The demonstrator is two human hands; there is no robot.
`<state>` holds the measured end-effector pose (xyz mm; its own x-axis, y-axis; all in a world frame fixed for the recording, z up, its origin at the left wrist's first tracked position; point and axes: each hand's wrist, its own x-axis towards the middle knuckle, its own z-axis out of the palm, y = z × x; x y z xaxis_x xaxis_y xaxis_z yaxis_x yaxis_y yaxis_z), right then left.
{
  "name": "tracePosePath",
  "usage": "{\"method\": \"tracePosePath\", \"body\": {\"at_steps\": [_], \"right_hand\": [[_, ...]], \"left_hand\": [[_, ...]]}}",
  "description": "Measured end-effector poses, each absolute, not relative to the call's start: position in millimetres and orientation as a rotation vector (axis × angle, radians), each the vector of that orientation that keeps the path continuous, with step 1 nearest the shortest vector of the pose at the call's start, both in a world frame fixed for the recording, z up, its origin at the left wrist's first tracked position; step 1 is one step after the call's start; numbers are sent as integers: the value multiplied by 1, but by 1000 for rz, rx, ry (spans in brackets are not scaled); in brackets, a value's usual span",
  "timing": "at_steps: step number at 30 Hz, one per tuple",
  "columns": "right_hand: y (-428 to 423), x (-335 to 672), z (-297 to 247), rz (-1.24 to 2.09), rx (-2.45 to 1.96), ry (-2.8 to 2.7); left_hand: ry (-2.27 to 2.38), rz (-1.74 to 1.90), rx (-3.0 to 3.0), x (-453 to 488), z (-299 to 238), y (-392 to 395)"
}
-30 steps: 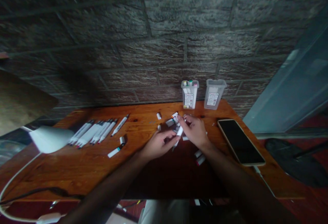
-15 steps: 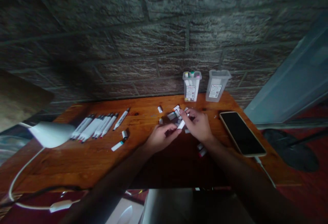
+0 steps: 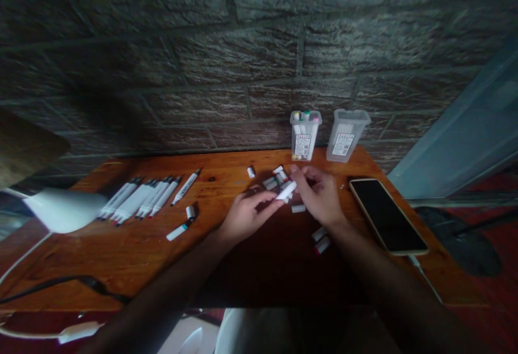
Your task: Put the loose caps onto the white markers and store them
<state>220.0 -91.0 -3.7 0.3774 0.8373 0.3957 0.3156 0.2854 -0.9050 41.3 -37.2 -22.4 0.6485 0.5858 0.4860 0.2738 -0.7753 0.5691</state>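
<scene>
A white marker (image 3: 286, 190) slants between my two hands above the table. My left hand (image 3: 245, 215) pinches its lower left end between thumb and fingers. At the upper right end, my right hand (image 3: 321, 196) is closed around it, and the fingers hide that tip. Just behind and below the marker lies a small heap of loose marker caps (image 3: 270, 183). One white cap (image 3: 298, 209) rests apart, near my right wrist. Closer to me, beside the right forearm, are two more caps (image 3: 322, 244), one with a red end.
Several capless markers (image 3: 140, 200) lie in a row at left, near a white lamp (image 3: 67, 211). Against the wall stand a clear box with markers (image 3: 303, 146) and another clear box (image 3: 346, 146). A phone (image 3: 388, 216) with a cable lies right. Another cap (image 3: 251, 172) sits behind.
The view has shifted slightly. The marker is tilted flatter between my hands, which are a little farther apart. The white cap near my right wrist now shows more fully.
</scene>
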Motion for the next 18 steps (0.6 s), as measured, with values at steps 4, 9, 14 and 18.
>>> {"method": "tracePosePath", "body": {"at_steps": [4, 9, 14, 18], "right_hand": [[-90, 217, -5, 701, -1219, -1192], [-87, 214, -6, 708, -1236, -1219], [-83, 234, 0, 549, -1264, -861], [-81, 239, -1, 546, -1267, -768]], "left_hand": [[668, 911, 2390, 40, -22, -38], [668, 890, 2350, 41, -20, -41], [795, 826, 2334, 37, -16, -41], [791, 893, 2371, 34, -16, -35]]}}
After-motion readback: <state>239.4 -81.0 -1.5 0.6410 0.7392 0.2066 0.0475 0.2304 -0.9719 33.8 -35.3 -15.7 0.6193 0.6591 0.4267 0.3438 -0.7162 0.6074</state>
